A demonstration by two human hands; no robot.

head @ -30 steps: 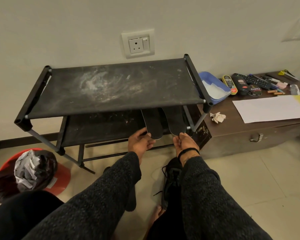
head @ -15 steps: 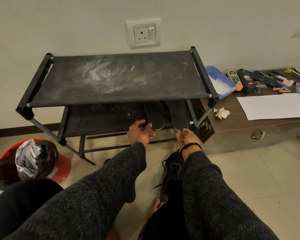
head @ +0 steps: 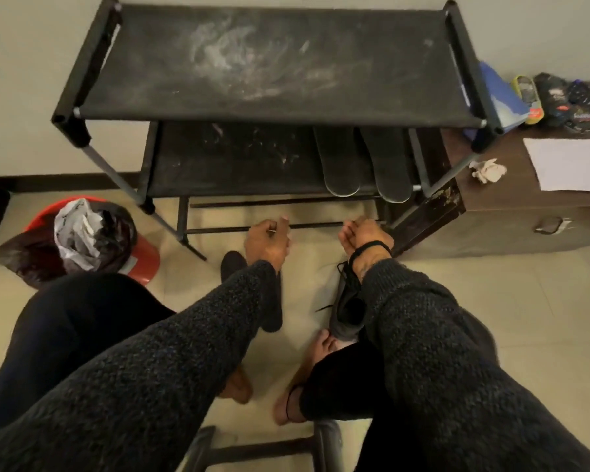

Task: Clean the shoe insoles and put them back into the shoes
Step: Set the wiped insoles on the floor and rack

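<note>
Head view, single entry.

Two flat black foam insoles point(head: 365, 161) are seen side by side at centre right of the frame, laid on the lower fabric shelf of the black metal-framed shoe rack point(head: 273, 63), toes overhanging its front edge.

The left hand point(head: 268, 241) and the right hand point(head: 363, 235) are held just below the insoles, apart from them; fingers are loosely curled and nothing is grasped.

Two black laced shoes point(head: 349, 301) are noted on the floor beneath the forearms, largely hidden.

Step judged: the insoles are parked, presumably for cleaning or airing. Each insole should be taken by its overhanging toe and kept flat, clear of the dusty shelf marks.

Surroundings: pale tiled floor point(head: 491, 318); white-smeared top shelf; red bin with bagged rubbish point(head: 82, 236), left; dark brown wooden chest point(head: 525, 216) with white paper, right.
</note>
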